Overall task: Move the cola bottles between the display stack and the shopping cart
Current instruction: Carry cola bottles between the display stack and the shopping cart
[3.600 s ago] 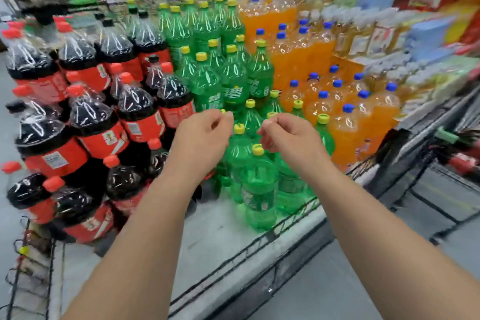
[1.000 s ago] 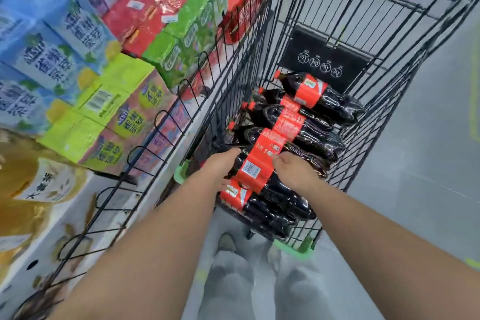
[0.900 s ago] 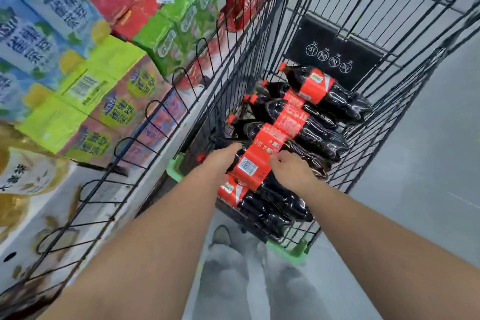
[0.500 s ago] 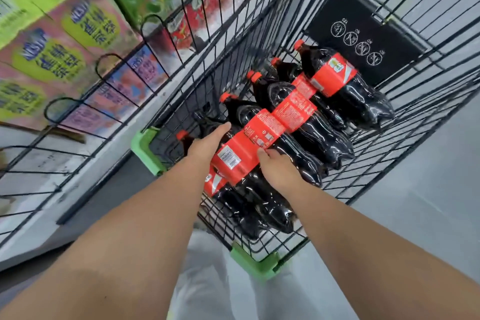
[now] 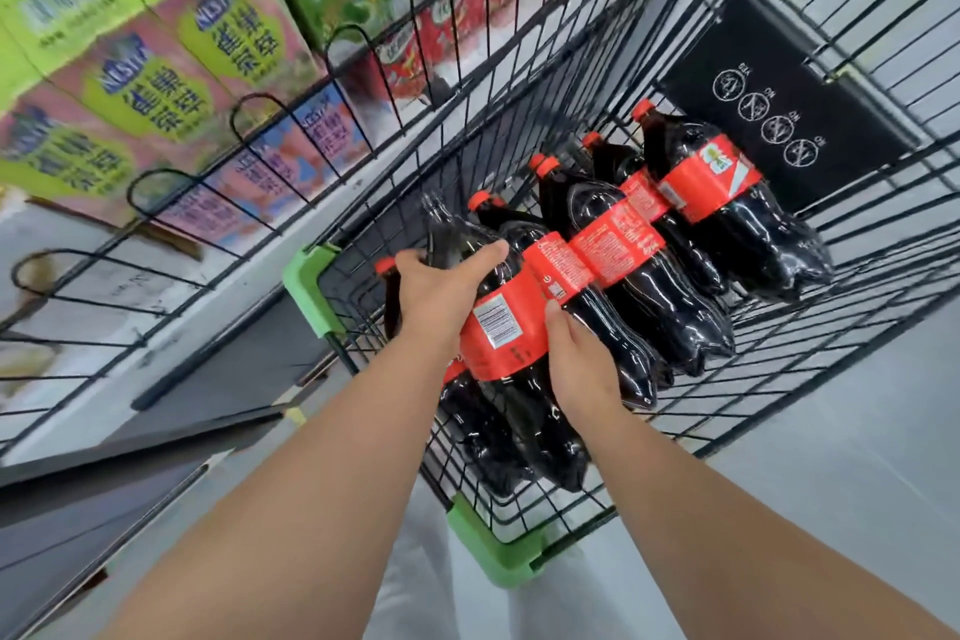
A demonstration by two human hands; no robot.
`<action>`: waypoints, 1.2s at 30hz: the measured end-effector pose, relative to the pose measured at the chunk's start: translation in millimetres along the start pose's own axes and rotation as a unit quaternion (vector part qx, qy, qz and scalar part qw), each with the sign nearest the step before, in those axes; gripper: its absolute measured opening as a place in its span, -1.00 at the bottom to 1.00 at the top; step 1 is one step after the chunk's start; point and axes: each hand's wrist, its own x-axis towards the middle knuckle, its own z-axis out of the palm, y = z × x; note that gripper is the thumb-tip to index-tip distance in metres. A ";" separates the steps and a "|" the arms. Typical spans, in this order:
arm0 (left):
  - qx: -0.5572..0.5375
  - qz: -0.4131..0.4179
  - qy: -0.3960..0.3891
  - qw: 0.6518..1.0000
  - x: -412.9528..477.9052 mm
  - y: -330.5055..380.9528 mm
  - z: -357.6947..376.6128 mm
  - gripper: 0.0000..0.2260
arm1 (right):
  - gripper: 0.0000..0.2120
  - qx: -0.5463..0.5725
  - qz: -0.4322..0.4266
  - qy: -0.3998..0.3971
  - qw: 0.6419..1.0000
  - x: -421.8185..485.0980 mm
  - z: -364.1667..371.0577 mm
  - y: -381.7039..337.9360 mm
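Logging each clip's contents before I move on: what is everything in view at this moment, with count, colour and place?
shopping cart: one, black wire with green corners, centre and right
held cola bottle: one, dark with red label, over the cart's near end
other cola bottles: about six by the caps, though overlap hides the exact count; dark with red labels; lying side by side in the cart
sign panel: one, black with white icons, cart's far end
drink cartons: many, green and pink, stacked at left
wire guard: one, black, looped, along the display edge
floor: grey, right
left hand: grips the held bottle's shoulder
right hand: holds it beside the label
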 end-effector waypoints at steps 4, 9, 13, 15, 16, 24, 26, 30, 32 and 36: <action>0.029 0.063 0.025 0.997 -16.1 12.0 3.7 -0.29 | -0.36 0.077 0.026 0.001 0.997 -10.7 -0.7 -12.6; 0.036 0.144 0.037 0.988 -41.0 54.4 0.3 -0.43 | -0.31 0.105 -0.008 0.058 0.993 -22.1 -7.9 -50.9; 0.058 0.218 0.057 0.973 -76.6 101.8 -6.0 -0.44 | -0.38 0.128 -0.087 0.089 0.984 -31.9 -28.8 -93.5; 0.091 0.279 0.077 0.953 -100.1 129.3 -11.0 -0.42 | -0.40 0.142 -0.127 0.098 0.977 -38.2 -42.2 -117.2; 0.107 0.309 0.080 0.942 -112.0 143.3 -13.8 -0.40 | -0.42 0.156 -0.143 0.102 0.972 -42.2 -49.2 -129.7; 0.172 0.465 0.086 0.864 -209.3 235.9 -43.5 -0.31 | -0.54 0.283 -0.236 0.087 0.926 -85.9 -86.6 -215.2; 0.150 0.486 0.084 0.857 -232.8 251.9 -52.4 -0.18 | -0.61 0.280 -0.281 0.086 0.914 -100.5 -92.1 -233.7; 0.068 0.524 0.099 0.843 -276.0 270.1 -70.0 -0.23 | -0.57 0.340 -0.310 0.048 0.886 -136.0 -97.8 -272.9; 0.043 0.538 0.114 0.834 -294.0 275.3 -81.0 -0.31 | -0.58 0.319 -0.350 0.039 0.880 -149.2 -98.3 -288.3; 0.012 0.549 0.139 0.824 -324.2 282.5 -111.7 -0.36 | -0.75 0.287 -0.425 -0.005 0.858 -171.4 -85.4 -303.7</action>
